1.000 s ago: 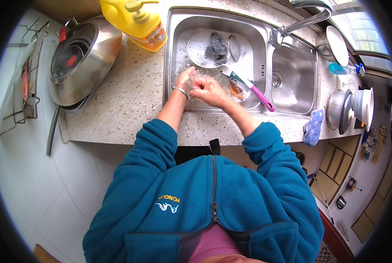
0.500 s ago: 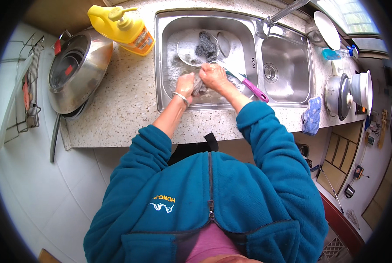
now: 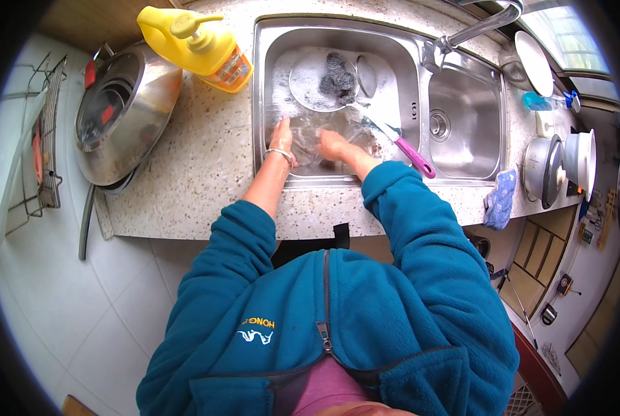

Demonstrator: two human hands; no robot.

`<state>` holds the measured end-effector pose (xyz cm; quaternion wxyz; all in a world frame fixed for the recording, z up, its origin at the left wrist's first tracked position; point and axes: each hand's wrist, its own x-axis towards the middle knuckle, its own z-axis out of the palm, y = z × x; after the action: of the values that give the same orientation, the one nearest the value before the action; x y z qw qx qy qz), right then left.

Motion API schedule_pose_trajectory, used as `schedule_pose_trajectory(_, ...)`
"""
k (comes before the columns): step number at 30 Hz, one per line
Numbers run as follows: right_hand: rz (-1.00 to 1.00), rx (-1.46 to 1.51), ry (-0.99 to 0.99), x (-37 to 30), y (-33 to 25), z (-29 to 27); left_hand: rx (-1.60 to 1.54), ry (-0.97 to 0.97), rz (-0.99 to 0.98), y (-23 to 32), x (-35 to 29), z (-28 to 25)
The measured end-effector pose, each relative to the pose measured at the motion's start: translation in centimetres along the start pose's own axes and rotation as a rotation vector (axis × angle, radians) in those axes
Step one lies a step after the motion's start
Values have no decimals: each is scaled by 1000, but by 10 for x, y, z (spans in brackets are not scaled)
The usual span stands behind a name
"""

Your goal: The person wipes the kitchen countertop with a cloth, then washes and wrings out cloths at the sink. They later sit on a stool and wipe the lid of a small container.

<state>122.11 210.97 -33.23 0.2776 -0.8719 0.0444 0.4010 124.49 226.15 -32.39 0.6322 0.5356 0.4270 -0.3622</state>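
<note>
Both hands are down in the soapy left basin of a steel sink [image 3: 408, 83]. Against the basin's left side, my left hand [image 3: 282, 141] has its fingers stretched out. My right hand [image 3: 333, 146] is in the middle of the basin with curled fingers; whatever it grips is hidden. Rippling water or something clear shows between the hands. Beyond them, a dark mesh scrubber [image 3: 338, 80] rests on a round pale dish [image 3: 306, 87], with a small oval piece [image 3: 367, 76] beside it. A utensil with a pink-purple handle [image 3: 415, 157] leans over the basin's right edge.
A yellow pump bottle [image 3: 216, 62] stands left of the sink, near large metal pans [image 3: 133, 114]. The tap [image 3: 473, 35] reaches over the right basin [image 3: 462, 118]. Pots [image 3: 540, 163] and a blue cloth [image 3: 501, 199] sit on the speckled counter [image 3: 206, 166] to the right.
My hands were together twisting a greyish cloth; now they are apart and lower in the basin. My left fingers have straightened. The cloth is no longer clearly visible.
</note>
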Motion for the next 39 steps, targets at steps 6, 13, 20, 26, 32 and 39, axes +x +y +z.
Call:
schedule_pose_trajectory(6, -273, 900, 122, -64, -47, -4, -350, -1374, -246, -3, 25, -13)
schedule_pose_trajectory(13, -656, 177, 922, -107, -73, -9, -575, -620, 216, -19, -20, 17)
schedule_pose_trajectory(20, -648, -58, 866, -62, -35, -22, -405, -422, 210, -12, -44, 38)
schedule_pose_trajectory(26, -332, -134, 370, -23, 11, -29, 35, -159, 285, -11, -32, 6)
schedule_pose_trajectory(32, -192, -406, -224, 4, 19, 16, 20, -88, 236, 5, -19, -6)
schedule_pose_trajectory(39, -189, 264, 109, -16, -10, -7, -4, -5, 135, 0, -30, 12)
